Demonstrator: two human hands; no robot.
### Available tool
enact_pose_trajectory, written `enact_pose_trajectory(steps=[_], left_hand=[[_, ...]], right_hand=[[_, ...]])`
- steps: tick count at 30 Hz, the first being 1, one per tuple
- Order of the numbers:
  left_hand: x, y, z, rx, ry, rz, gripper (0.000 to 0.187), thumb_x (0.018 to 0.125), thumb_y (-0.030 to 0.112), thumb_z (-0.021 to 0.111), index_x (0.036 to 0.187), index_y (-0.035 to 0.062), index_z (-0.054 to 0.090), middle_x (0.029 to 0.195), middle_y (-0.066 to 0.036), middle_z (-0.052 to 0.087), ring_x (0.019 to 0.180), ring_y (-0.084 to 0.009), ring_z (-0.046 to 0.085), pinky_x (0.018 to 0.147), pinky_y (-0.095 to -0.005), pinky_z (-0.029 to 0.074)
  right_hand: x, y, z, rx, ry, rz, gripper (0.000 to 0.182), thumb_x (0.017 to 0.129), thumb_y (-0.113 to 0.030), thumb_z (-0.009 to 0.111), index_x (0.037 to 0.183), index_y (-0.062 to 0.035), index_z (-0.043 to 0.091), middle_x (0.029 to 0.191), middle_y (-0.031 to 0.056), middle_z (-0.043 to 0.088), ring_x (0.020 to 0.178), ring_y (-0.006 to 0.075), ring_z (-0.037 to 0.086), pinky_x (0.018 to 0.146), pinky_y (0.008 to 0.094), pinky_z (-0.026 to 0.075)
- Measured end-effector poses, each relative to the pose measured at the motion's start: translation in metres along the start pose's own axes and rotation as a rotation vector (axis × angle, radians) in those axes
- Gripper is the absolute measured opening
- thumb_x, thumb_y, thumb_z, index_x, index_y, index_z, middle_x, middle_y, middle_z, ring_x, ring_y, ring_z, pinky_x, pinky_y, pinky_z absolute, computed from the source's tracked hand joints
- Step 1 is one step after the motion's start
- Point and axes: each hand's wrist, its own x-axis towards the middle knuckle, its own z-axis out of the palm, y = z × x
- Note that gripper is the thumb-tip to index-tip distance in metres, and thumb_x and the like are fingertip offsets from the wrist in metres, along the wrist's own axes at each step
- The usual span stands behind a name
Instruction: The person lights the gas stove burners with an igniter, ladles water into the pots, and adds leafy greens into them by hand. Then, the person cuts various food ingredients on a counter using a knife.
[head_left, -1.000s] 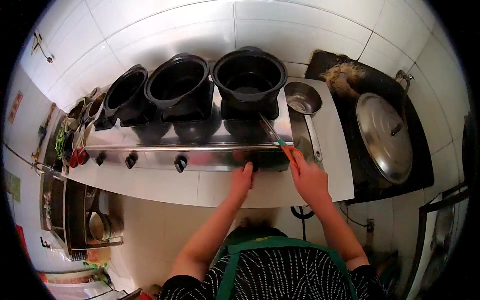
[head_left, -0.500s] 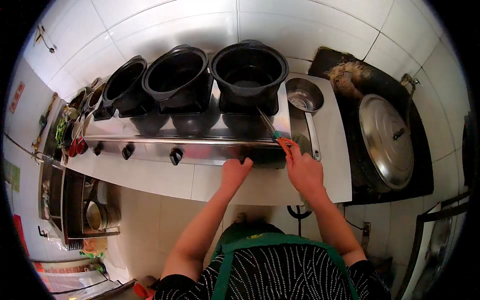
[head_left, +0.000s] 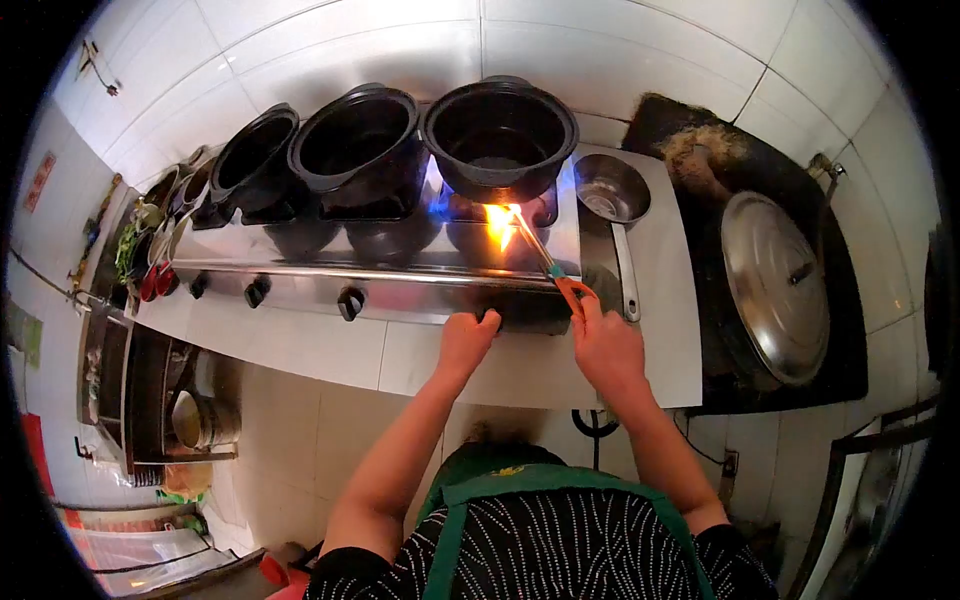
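My right hand (head_left: 608,348) is closed around the orange handle of a long-nosed gas lighter (head_left: 553,272). Its metal tip reaches under the front of the right-hand black pot (head_left: 500,178). A yellow-orange flame (head_left: 501,226) burns at the tip, and blue flame shows around the base of that pot. My left hand (head_left: 466,344) grips a control knob (head_left: 494,318) on the front panel of the steel gas stove (head_left: 420,292); the fingers mostly hide the knob.
Two more black pots (head_left: 358,140) stand on the stove to the left. A steel saucepan (head_left: 612,190) sits right of the stove, its handle pointing toward me. Farther right is a large metal lid (head_left: 772,288) on a dark cooktop. Ladles and red-handled utensils (head_left: 158,282) lie at far left.
Flame has appeared at the lighter's tip, and blue flame has come up under the right-hand pot. My left hand has turned slightly at the knob; my right hand has barely moved.
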Motion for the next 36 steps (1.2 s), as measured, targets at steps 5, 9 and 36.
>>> enact_pose_trajectory(steps=[5,9,36], left_hand=[[-0.003,-0.005,0.0,-0.014,-0.019,-0.06,0.045,0.08,0.04,0.049,0.062,0.0002,0.063,0.046,-0.008,0.051,0.042,-0.0171,0.051,0.042,-0.0306,0.041],[-0.021,0.006,-0.029,-0.171,-0.073,-0.161,0.045,0.08,0.041,0.05,0.07,-0.0004,0.063,0.051,-0.006,0.052,0.042,-0.0147,0.049,0.041,-0.0281,0.04],[0.122,0.022,-0.216,-1.45,-0.138,-0.077,0.041,0.076,0.028,0.062,0.105,0.002,0.05,0.103,-0.011,0.054,0.091,-0.0239,0.054,0.071,-0.0387,0.05]], right_hand=[[-0.025,0.001,-0.01,0.057,-0.015,0.002,0.029,0.086,-0.029,0.046,0.111,-0.0142,0.046,0.079,0.0174,0.056,0.065,0.0361,0.058,0.057,0.0476,0.047],[-0.048,0.007,-0.003,0.182,0.046,-0.128,0.032,0.084,-0.021,0.05,0.114,-0.0123,0.047,0.077,0.0146,0.055,0.067,0.0331,0.056,0.057,0.0429,0.044],[-0.062,-0.191,0.023,0.559,0.5,-0.095,0.033,0.081,-0.01,0.051,0.111,0.0027,0.048,0.087,0.0172,0.057,0.071,0.0285,0.057,0.063,0.0331,0.046]])
